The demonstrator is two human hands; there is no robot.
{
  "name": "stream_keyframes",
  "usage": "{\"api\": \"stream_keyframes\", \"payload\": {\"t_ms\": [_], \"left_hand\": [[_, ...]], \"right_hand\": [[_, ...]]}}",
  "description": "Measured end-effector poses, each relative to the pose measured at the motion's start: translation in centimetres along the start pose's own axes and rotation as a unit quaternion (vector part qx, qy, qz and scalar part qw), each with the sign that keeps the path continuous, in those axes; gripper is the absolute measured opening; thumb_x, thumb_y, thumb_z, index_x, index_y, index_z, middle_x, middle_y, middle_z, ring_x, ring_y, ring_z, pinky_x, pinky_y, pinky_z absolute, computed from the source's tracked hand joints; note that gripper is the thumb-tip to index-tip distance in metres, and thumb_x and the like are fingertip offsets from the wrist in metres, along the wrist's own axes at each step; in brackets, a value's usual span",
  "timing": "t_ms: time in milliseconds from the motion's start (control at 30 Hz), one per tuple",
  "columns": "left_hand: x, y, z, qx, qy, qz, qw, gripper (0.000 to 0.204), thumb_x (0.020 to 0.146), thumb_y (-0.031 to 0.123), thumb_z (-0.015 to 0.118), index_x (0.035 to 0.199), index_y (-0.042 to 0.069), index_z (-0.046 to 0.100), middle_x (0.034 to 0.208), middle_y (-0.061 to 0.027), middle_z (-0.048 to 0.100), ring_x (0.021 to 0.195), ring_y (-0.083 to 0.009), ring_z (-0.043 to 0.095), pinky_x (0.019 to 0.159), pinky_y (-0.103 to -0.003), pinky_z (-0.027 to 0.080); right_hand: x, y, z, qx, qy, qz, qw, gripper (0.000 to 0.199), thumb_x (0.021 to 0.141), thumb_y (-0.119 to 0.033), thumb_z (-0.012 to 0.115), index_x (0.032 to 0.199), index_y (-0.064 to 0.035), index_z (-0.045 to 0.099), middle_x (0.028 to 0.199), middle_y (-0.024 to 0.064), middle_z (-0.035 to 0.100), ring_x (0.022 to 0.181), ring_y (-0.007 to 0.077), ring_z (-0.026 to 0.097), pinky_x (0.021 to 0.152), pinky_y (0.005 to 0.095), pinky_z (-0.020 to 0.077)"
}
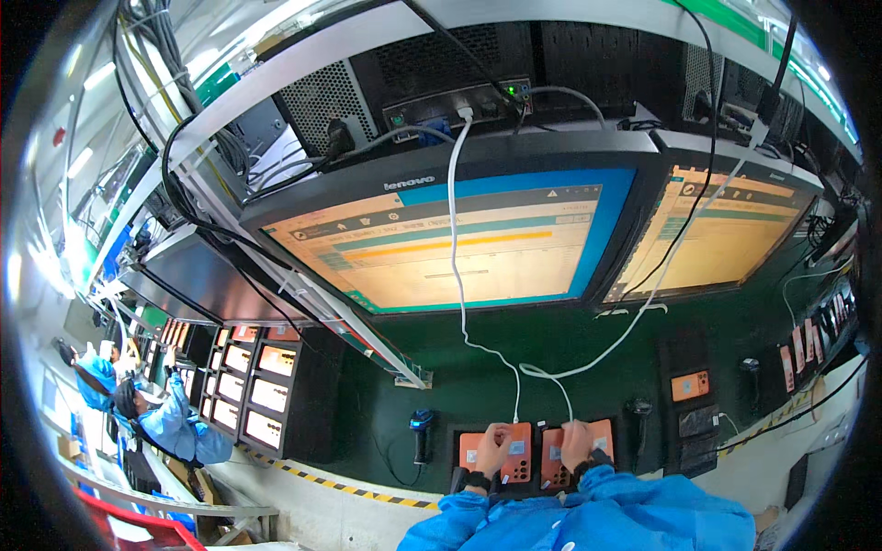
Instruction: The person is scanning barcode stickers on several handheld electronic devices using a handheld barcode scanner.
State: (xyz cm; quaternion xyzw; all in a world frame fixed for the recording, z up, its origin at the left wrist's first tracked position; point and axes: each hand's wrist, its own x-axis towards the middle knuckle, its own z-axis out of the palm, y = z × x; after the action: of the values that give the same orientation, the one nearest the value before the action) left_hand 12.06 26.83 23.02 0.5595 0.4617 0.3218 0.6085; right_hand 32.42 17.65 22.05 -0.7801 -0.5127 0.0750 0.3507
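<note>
In the head view, the left hand (494,447) and right hand (577,444) are held side by side over orange phones (518,466) near the tabletop's edge (432,479). Fingers are curled; whether anything is gripped cannot be told.

Worn on the head, the fisheye camera is looking down and forward across the bench (634,376), showing the left hand (494,448) and right hand (577,445) near at five o'clock, facing the big monitor (514,243) toward twelve, and reaching well off to the co-workers (188,432) at eight; straight edges are bending toward the rim.
</note>
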Motion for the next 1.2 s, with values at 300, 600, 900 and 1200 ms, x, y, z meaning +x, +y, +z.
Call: {"api": "stream_keyframes", "payload": {"t_ms": [300, 600, 900, 1200], "left_hand": [[4.1, 1.2, 1.7, 0.428, 0.019, -0.076, 0.900, 0.037, 0.078, 0.043, 0.060, 0.096, 0.011, 0.063, 0.092, -0.0082, 0.067, 0.095, -0.0263, 0.059, 0.086, -0.045, 0.034], [4.2, 1.1, 2.2, 0.442, 0.020, -0.065, 0.894, 0.041, 0.075, 0.050, 0.061, 0.092, 0.013, 0.065, 0.087, -0.0052, 0.069, 0.093, -0.0250, 0.061, 0.091, -0.044, 0.029], [4.0, 1.2, 2.0, 0.451, 0.009, -0.067, 0.890, 0.040, 0.074, 0.051, 0.061, 0.089, 0.014, 0.066, 0.085, -0.0024, 0.069, 0.092, -0.0240, 0.061, 0.089, -0.043, 0.029], [4.3, 2.2, 2.8, 0.468, -0.004, -0.069, 0.881, 0.041, 0.075, 0.052, 0.059, 0.091, 0.016, 0.066, 0.090, -0.0041, 0.069, 0.093, -0.0254, 0.061, 0.090, -0.047, 0.028]], "right_hand": [[-6.8, 5.1, -10.9, 0.031, 0.118, 0.248, 0.961, 0.029, 0.094, -0.023, 0.037, 0.080, -0.0036, 0.054, 0.078, 0.0163, 0.058, 0.077, 0.0360, 0.055, 0.072, 0.0447, 0.0412], [-18.5, 16.4, -8.1, -0.016, 0.238, 0.408, 0.881, 0.052, 0.081, -0.021, 0.055, 0.123, 0.0072, 0.043, 0.105, 0.0223, 0.053, 0.091, 0.0320, 0.054, 0.083, 0.0397, 0.0425], [-13.0, 11.2, -7.1, 0.142, -0.001, 0.466, 0.873, 0.063, 0.077, -0.034, 0.065, 0.122, 0.0068, 0.047, 0.113, 0.0240, 0.057, 0.106, 0.0343, 0.055, 0.090, 0.0384, 0.0435], [-10.5, 10.6, -8.2, 0.019, -0.083, 0.430, 0.899, 0.071, 0.069, -0.049, 0.071, 0.110, 0.0066, 0.056, 0.105, 0.0226, 0.061, 0.099, 0.0331, 0.059, 0.084, 0.0386, 0.0470]]}}
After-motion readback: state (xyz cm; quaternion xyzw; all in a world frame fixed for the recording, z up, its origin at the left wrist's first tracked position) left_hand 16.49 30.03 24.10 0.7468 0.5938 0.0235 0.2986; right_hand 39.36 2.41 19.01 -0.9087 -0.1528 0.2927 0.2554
